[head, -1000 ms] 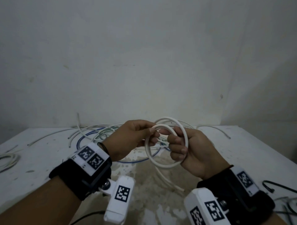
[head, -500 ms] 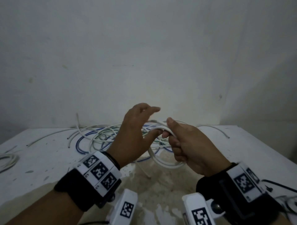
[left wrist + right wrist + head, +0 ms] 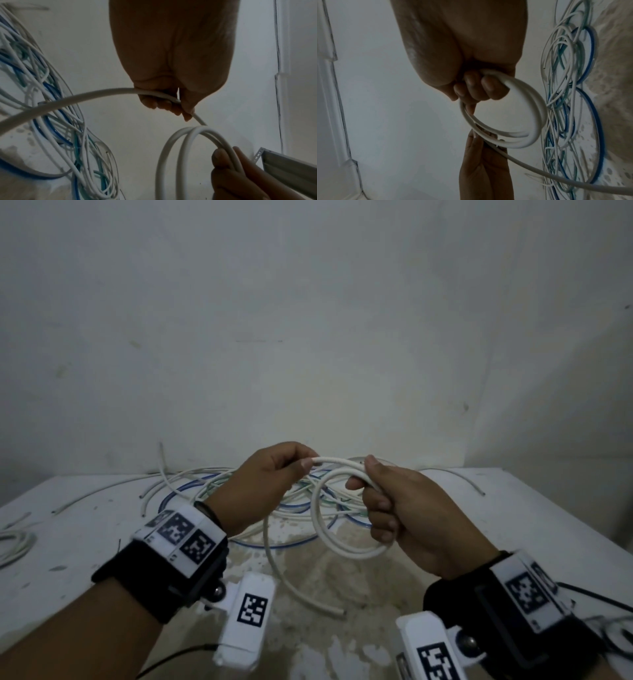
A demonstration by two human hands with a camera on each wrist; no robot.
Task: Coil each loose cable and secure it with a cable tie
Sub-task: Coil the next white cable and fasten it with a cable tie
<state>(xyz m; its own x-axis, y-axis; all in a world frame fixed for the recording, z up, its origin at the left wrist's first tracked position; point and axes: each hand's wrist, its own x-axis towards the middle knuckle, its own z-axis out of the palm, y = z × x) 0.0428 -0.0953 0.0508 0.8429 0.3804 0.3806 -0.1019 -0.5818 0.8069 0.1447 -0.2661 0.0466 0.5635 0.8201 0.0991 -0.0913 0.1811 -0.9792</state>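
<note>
The right hand (image 3: 404,515) grips a small coil of thick white round cable (image 3: 346,549) above the tabletop's (image 3: 85,529) middle; the left hand (image 3: 267,484) pinches its free run just left of the coil, tail trailing toward the near edge.

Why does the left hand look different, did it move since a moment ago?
Yes. The left hand had its fingers spread above the tangled cables; it has closed and now pinches the white cable beside the right hand.
</note>
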